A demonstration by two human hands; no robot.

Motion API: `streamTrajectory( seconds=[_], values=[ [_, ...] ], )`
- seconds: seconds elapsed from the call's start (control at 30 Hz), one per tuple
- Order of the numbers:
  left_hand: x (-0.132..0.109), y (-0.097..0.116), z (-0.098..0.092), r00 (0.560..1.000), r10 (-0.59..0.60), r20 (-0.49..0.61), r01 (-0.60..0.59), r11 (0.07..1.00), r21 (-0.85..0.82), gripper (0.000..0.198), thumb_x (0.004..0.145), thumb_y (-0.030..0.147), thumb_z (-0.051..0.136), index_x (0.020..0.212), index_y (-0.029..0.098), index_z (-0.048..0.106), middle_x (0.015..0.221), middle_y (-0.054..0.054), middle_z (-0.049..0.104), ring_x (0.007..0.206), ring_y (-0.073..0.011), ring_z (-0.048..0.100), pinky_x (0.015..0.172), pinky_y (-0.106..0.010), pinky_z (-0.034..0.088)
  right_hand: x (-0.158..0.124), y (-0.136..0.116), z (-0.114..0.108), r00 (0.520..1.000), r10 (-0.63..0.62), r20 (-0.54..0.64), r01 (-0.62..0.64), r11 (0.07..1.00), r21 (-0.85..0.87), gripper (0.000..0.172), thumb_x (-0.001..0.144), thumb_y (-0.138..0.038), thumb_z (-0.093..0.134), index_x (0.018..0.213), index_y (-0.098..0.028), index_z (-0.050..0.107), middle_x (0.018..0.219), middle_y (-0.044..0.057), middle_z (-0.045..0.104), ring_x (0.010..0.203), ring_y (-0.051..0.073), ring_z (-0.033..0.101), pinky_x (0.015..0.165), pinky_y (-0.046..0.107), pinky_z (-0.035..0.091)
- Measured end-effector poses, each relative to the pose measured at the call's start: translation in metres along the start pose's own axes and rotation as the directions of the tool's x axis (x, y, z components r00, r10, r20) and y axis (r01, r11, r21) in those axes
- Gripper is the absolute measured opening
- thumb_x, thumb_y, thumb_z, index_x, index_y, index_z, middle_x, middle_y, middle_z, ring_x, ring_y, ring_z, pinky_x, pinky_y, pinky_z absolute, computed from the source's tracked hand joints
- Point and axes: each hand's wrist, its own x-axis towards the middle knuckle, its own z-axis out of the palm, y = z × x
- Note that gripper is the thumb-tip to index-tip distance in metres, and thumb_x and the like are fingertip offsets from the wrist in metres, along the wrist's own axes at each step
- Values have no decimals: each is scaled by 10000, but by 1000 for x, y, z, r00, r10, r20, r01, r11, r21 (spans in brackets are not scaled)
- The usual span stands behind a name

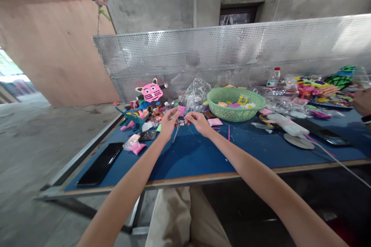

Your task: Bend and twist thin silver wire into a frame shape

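Note:
Over the middle of the blue table (197, 158), my left hand (169, 124) and my right hand (199, 122) are close together, both closed in a pinch. Between their fingertips runs a thin silvery wire (175, 135); a bent length hangs below my left fingers, and a finer strand trails under my right hand. Just behind my left fingertips is a small pink packet (181, 110). A pink clay packet (215, 122) lies to the right of my right hand. The exact grip on the wire is too small to make out.
A pink cat-faced figure (152, 92) and a teal clay shape (136, 119) stand back left. One phone (100, 164) lies front left. Behind right is a green basket (236, 114). Wrappers, a bottle (274, 78) and another person's hand (362, 102) are farther right.

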Motion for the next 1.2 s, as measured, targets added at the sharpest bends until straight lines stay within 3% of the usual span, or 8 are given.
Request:
streamTrajectory(
  seconds=[0.23,0.4,0.53,0.7,0.87,1.07,1.2],
  values=[
    [-1,2,-1,1000,24,19,-24,999,-35,350,809,449,714,1029,194,616,1011,-49,650,661,-102,598,507,-205,499,-2,-1,0,997,-6,81,1,998,55,407,861,-581,631,777,-183,615,724,11,642,656,140,577,685,286,491],
    [1,0,-4,994,107,1,-107,990,-97,327,807,440,717,984,198,587,873,-15,656,547,-75,527,504,-209,463,1,-2,-2,999,-43,24,41,995,94,397,851,-569,656,777,-180,622,700,2,608,641,129,537,666,276,461],
    [3,0,-7,983,165,80,-151,975,-165,288,792,399,733,963,201,612,886,-15,656,584,-82,545,550,-224,489,5,-1,-9,998,-32,-53,47,948,315,400,830,-546,701,720,-191,554,672,-24,506,613,104,462,616,253,418],
    [2,5,-5,967,225,117,-220,974,-52,336,790,407,753,1028,192,654,1022,-57,687,688,-114,622,661,-269,543,5,-1,-18,995,92,27,-92,842,531,375,771,-460,799,739,-182,551,657,-44,454,585,78,413,583,229,379],
    [1,2,-4,959,272,73,-273,962,-4,382,818,420,735,1119,198,658,1185,-95,671,1010,-199,667,917,-351,536,0,-1,-24,984,88,156,-155,854,496,349,767,-454,804,750,-161,616,652,-23,528,602,91,463,599,244,374],
    [2,-9,-3,967,228,114,-222,973,-60,409,773,401,780,1090,187,636,1092,-97,698,1010,-214,681,921,-388,551,0,0,-28,980,88,176,-162,866,472,349,771,-468,796,756,-160,632,644,-20,565,599,94,484,597,242,374],
    [2,-9,-2,954,253,159,-239,966,-102,410,769,370,792,1095,190,621,1136,-103,688,1061,-213,674,973,-401,536,1,1,-28,984,87,155,-150,873,465,346,757,-469,806,766,-162,648,669,-11,589,615,101,507,607,245,397]
  ],
)
